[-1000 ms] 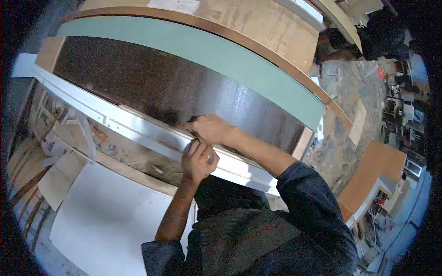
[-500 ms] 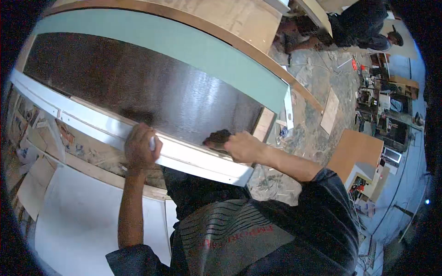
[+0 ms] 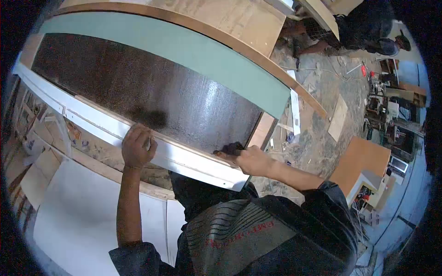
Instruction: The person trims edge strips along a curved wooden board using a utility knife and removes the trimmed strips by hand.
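Observation:
A long panel frame lies in front of me, with a glossy dark brown inner panel (image 3: 179,101) and a white-faced rail (image 3: 193,163) along its near side. My left hand (image 3: 137,146) is closed over the middle of this rail, fingers curled at its inner edge. A small pale spot shows between thumb and fingers; I cannot tell what it is. Near the rail's right end, my right hand (image 3: 254,161) has its fingers bent in over the inner edge. Dark shadow and reflection around those fingertips hide what they hold, if anything.
Along the far side run a pale green strip (image 3: 179,55) and a brown wooden edge (image 3: 304,94). A white sheet (image 3: 101,207) lies below left. Offcuts litter the floor (image 3: 317,124); an orange-brown board (image 3: 363,158) stands right. Another person (image 3: 368,27) is at the upper right.
The view has shifted slightly. My right hand has slid a little toward the rail's right end. My left hand stays on the rail, only slightly further left.

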Motion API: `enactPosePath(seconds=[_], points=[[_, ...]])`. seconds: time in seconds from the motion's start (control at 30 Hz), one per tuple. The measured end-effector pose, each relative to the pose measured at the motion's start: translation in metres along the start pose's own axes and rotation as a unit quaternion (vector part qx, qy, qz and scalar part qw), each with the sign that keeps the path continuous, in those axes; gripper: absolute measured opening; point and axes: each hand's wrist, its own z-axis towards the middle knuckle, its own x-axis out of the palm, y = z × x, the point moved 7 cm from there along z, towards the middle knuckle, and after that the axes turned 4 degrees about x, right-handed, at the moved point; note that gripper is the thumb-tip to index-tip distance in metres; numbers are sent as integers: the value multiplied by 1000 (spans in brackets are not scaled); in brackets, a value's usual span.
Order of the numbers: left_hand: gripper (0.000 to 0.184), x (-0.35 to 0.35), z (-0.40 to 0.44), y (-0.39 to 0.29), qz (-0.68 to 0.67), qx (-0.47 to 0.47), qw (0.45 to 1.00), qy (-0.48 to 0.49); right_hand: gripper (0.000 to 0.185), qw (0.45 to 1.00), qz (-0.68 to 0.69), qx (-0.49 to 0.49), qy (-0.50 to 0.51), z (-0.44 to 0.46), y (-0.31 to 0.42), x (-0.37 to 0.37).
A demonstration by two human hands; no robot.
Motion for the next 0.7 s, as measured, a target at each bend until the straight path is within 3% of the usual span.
enactPosePath(seconds=[0.03, 0.13, 0.2, 0.23, 0.33, 0.47, 0.53, 0.57, 0.63, 0.67, 0.7], points=[[18, 0, -2, 2, 0, -2, 1000, 4, 26, 1000, 3, -2, 2, -1, -2, 6], [17, 4, 1, 3, -30, 8, 999, 32, 62, 1000, -8, 1, 22, -2, -11, 33], [18, 4, -2, 4, -7, -21, 999, 31, 85, 995, 50, -10, -86, -5, -12, 20], [18, 5, -2, 4, -6, -17, 999, 33, 85, 995, 53, -8, -88, -3, -14, 15], [20, 4, 1, 3, -22, -1, 1000, 12, 78, 990, 130, -4, -46, 9, -22, -10], [21, 6, -6, 5, -9, 11, 1000, 19, 74, 966, 159, -29, -203, 54, -8, -57], [21, 6, -4, 8, 1, 7, 1000, 27, 57, 949, 208, -60, -229, 88, 6, -72], [21, 3, 0, 2, 4, 18, 1000, 17, 57, 949, 210, -62, -228, 105, 13, -74], [20, 0, 2, -1, 6, 29, 1000, 9, 35, 974, 136, -56, -169, 132, 23, -68], [20, 1, 1, -1, 8, 29, 999, 11, 35, 975, 138, -54, -168, 129, 23, -66], [19, 1, 2, -1, 9, 29, 999, 13, 23, 980, 116, -69, -145, 124, 28, -62]])
